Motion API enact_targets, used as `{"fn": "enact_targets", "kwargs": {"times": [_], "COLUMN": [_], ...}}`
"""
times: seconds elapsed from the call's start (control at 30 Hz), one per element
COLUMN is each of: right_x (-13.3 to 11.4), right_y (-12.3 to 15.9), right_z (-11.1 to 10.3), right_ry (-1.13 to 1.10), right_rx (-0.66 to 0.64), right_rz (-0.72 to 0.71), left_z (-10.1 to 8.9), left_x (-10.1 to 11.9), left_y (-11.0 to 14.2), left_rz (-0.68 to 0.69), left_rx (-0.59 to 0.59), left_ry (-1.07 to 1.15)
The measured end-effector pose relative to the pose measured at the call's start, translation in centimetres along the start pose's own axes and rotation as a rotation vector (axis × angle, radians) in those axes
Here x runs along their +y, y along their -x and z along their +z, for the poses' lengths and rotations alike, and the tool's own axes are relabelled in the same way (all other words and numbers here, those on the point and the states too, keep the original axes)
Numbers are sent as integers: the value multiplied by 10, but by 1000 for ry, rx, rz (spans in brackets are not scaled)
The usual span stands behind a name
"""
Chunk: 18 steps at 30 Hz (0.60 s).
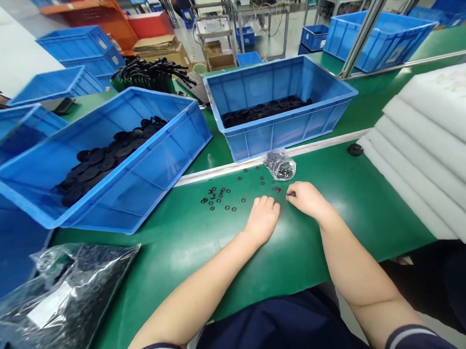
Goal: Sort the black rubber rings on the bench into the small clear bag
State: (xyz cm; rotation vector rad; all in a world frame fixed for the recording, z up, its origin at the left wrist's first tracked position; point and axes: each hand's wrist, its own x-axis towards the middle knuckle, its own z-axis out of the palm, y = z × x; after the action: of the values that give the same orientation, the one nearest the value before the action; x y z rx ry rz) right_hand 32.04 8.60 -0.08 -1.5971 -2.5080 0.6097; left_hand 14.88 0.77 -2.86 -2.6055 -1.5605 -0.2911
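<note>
My left hand (264, 217) rests on the green work surface (191, 261) with its fingers curled; anything inside them is hidden. Just to its right, my right hand (307, 197) pinches something small between thumb and fingertips, too small to make out. A few small metal pieces (277, 189) lie left of the right fingertips. Behind them an open clear plastic bag (282, 166) lies on its side, holding small shiny parts. Several small black rings (219, 195) are scattered left of my hands.
Two blue bins (169, 168) (289, 128) with black discs stand behind the work strip. A clear bag of dark parts (67, 305) lies front left. White foam sheets (432, 151) are stacked at right, beside a black round part (355, 149). A metal post (370, 26) rises behind.
</note>
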Motion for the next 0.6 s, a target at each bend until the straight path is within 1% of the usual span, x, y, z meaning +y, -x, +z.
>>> {"fn": "enact_targets", "kwargs": {"times": [0.13,0.2,0.3,0.37,0.47,0.6], "right_x": [-22,-32,-44,-52,-64,-79], "right_y": [5,7,9,11,15,17], "right_z": [8,13,22,28,37,43], "right_ry": [45,49,31,8,-14,47], "right_rx": [-6,35,118,133,96,25], "right_rz": [-95,-134,-183,-238,-301,-292], "left_z": [-6,-8,-9,-8,-8,-8], "left_x": [0,-3,-13,-22,-36,-53], "left_y": [38,55,76,87,102,116], "left_rz": [18,2,-37,-89,-209,-347], "left_rx": [31,51,101,165,253,300], "left_ry": [-40,-36,52,137,253,308]}}
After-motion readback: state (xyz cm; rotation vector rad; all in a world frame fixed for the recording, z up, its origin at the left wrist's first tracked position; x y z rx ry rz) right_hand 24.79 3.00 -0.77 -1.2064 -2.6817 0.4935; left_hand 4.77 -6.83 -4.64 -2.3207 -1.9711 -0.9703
